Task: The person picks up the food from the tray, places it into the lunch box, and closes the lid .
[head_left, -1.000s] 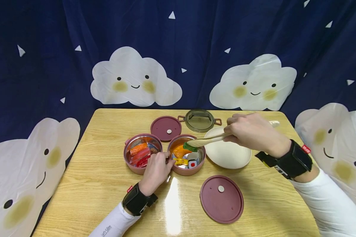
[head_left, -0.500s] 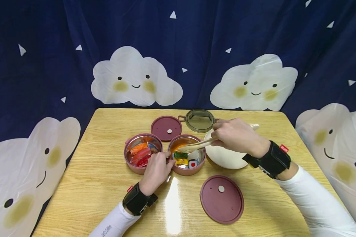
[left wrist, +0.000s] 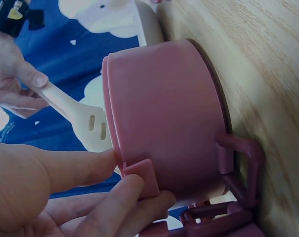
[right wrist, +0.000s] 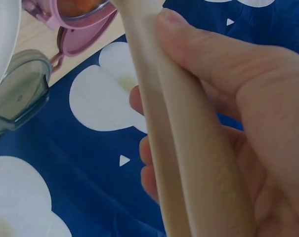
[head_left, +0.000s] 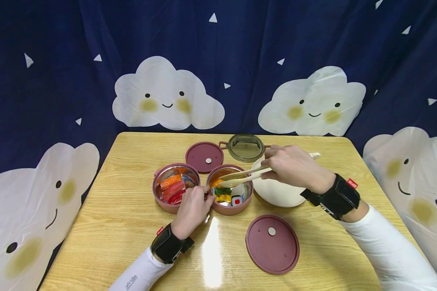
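My right hand grips a pair of cream tongs around the handle. The tongs' tips, a little spread, reach into the right-hand pink pot. Just under them in the pot is a green toy food piece, beside a yellow piece, an orange one partly hidden by the tongs, and a white-and-black sushi roll with a red centre. My left hand pinches the small tab at this pot's rim between thumb and fingers.
On the left stands another pink pot with orange and red food pieces. Behind lie a maroon lid and a glass lid with handles. A white plate sits under my right hand, and a second maroon lid lies nearer.
My right hand has come left and down with the tongs. The green piece, earlier in their tips above the pot, now lies inside, and the tips have parted. My left hand stays put.
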Demonstrator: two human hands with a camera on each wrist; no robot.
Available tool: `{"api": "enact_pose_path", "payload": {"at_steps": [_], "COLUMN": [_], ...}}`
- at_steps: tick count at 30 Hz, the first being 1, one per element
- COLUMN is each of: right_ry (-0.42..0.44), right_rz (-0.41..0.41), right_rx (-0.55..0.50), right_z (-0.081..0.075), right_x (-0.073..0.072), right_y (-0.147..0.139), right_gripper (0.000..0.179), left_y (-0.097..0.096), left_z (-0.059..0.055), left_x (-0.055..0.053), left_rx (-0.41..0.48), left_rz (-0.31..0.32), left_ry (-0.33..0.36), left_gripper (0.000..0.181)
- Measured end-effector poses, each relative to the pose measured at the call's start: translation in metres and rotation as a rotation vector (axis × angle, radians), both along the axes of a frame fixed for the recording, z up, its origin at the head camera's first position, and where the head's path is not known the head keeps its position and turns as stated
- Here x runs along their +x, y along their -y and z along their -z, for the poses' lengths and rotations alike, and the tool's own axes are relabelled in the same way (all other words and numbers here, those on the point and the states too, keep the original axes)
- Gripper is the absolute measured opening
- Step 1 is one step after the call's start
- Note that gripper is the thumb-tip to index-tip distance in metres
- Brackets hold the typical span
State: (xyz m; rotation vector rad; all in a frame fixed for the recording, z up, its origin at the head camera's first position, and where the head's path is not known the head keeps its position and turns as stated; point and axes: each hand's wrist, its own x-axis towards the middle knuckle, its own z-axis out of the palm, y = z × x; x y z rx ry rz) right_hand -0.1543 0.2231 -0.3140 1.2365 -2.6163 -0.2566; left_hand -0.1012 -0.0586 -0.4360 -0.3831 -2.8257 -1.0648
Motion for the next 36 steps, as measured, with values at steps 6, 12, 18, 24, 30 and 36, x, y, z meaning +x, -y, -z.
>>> {"api": "enact_pose_path", "payload": {"at_steps": [6,12,18,24,30,36], "right_ry": [-0.004,-0.027,-0.042,-0.04,-0.02,-0.004], "right_rz": [0.023,0.021,0.052,0.096,0.165,0.218], "right_rx": [-0.044,-0.136,-0.22,-0.275,-0.326,-0.363], "right_z": [0.002,0.003,0.007,0.016,0.03,0.049], "right_x": [0.0,-0.001,0.001,0.005,0.01,0.013], "right_y": [-0.014,-0.034,-0.057,-0.082,-0.107,-0.129], "right_gripper": [0.023,0.024,0.027,0.034,0.035,0.034], "left_y": [0.0,0.0,0.0,-0.001,-0.001,-0.001], "left_z": [-0.001,0.0,-0.001,-0.001,-0.001,-0.001], "left_x": [0.0,0.0,0.0,0.0,0.0,0.0], "left_rx": [-0.002,-0.008,-0.008,-0.003,-0.002,-0.002], "left_rz": [-0.001,-0.002,-0.001,-0.001,0.002,0.0], "left_ry": [0.002,-0.007,-0.003,0.005,0.01,0.01], "left_gripper": [0.016,0.017,0.018,0.018,0.017,0.015]}}
